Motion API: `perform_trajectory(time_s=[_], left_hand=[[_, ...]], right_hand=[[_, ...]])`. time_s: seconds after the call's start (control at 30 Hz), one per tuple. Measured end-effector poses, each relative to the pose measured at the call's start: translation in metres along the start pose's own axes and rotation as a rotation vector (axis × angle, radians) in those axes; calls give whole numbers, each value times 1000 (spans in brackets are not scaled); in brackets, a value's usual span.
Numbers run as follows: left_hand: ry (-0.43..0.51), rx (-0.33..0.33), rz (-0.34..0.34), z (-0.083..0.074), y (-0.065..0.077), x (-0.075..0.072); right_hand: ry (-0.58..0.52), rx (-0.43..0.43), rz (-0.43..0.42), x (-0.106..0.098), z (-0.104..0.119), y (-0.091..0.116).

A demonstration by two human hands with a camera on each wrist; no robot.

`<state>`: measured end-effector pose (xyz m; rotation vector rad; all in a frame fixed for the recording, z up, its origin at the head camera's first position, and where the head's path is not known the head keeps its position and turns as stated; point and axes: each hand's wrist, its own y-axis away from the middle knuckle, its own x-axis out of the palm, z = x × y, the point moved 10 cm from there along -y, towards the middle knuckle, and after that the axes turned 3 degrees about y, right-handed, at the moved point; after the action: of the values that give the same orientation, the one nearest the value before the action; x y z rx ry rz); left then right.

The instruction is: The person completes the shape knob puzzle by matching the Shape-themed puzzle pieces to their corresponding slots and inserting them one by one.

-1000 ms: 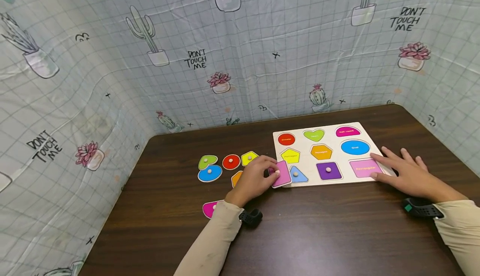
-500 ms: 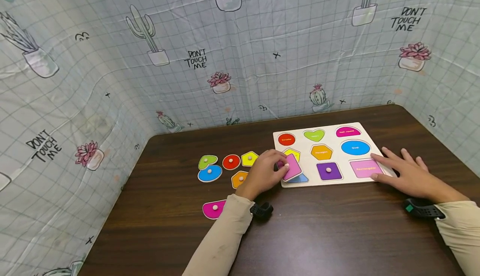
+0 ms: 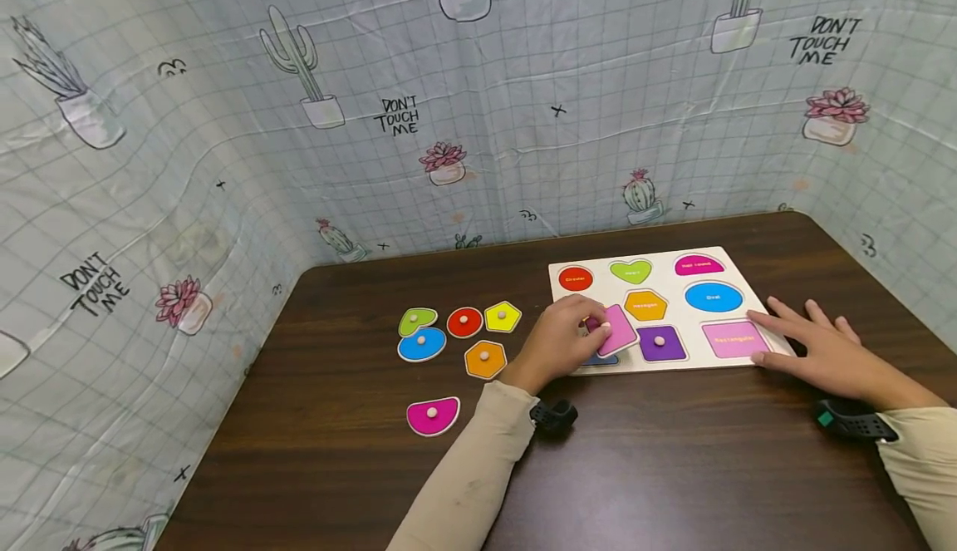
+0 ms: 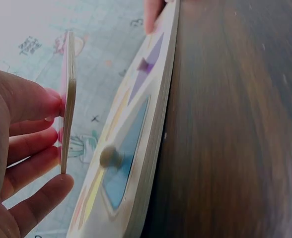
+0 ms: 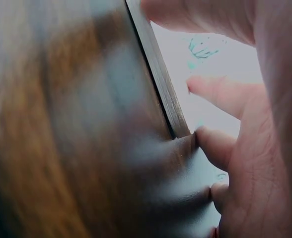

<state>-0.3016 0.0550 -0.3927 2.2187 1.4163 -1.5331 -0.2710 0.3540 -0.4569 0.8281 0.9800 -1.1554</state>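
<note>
My left hand (image 3: 557, 343) pinches a pink rectangular puzzle piece (image 3: 620, 334) by its knob. The piece hangs tilted above the white shape board (image 3: 694, 345), and in the left wrist view its edge (image 4: 69, 109) stands apart from the board. Set in the board's near row are a purple square piece (image 3: 662, 345) and a blue triangle piece (image 4: 127, 163), which the hand partly hides in the head view. A printed pink rectangle (image 3: 735, 339) marks the near right corner. There my right hand (image 3: 830, 360) rests on the board's right edge, fingers spread.
Left of the board lie loose knobbed pieces: a green heart (image 3: 414, 320) partly under a blue oval (image 3: 422, 345), a red circle (image 3: 464, 323), a yellow pentagon (image 3: 503, 317), an orange hexagon (image 3: 485, 359) and a magenta half round (image 3: 434, 416). A patterned cloth (image 3: 516, 152) encloses the dark table (image 3: 336, 484).
My left hand has carried the pink rectangular piece rightward over the board, from its left edge past the triangle to near the purple square. My right hand stays at the board's right edge.
</note>
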Motion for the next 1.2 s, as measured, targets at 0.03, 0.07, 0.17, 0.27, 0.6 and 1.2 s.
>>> perform_trajectory(time_s=[0.03,0.07,0.17,0.27,0.6,1.2], left_hand=[[5,4,2,-2,-1,1],[10,6,5,-3,-2,3],[26,5,13,-5,-4,7],[40,-4,13,-6,-6,10],[72,10,22,-15,-8,18],[86,-6,-12,-24,-13,23]], right_hand=[[-3,-4,-4,0,0,0],[-4,-7,-7,0,0,1],[-6,-10,-13,-1,0,2],[4,-10,-15,-1,0,2],[22,-8,-18,-2,2,2],[20,-7,-26,-2,4,2]])
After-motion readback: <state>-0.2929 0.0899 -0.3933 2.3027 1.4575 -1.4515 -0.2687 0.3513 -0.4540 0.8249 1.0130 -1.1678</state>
